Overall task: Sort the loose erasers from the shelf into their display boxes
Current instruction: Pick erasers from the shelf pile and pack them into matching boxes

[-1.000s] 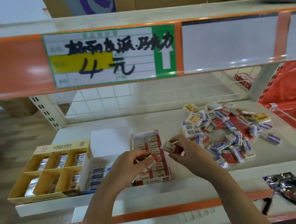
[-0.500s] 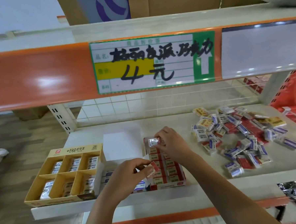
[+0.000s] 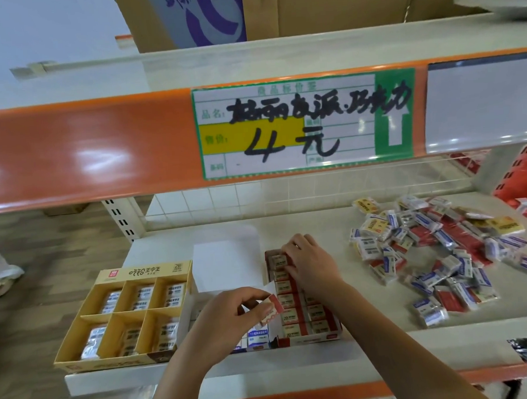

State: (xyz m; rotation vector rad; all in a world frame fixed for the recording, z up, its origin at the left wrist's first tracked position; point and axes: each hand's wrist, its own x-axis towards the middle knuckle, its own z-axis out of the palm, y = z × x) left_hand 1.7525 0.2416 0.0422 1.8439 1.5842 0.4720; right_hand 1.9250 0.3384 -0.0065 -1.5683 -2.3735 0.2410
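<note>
right hand [image 3: 310, 265] presses an eraser [image 3: 280, 260] into the red box [image 3: 306, 339], fingers curled on it; left hand [image 3: 232, 320] pinches a red-and-white eraser [image 3: 269, 309]; loose pile [image 3: 436, 251] lies right.

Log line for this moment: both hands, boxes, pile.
right hand: setting eraser at far end of red box | left hand: pinching red eraser | loose pile: unsorted, on shelf right

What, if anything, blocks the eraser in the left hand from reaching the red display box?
Nothing visible. The left hand pinches a red-and-white eraser right beside the red display box; the right hand works only at the box's far end.
</note>
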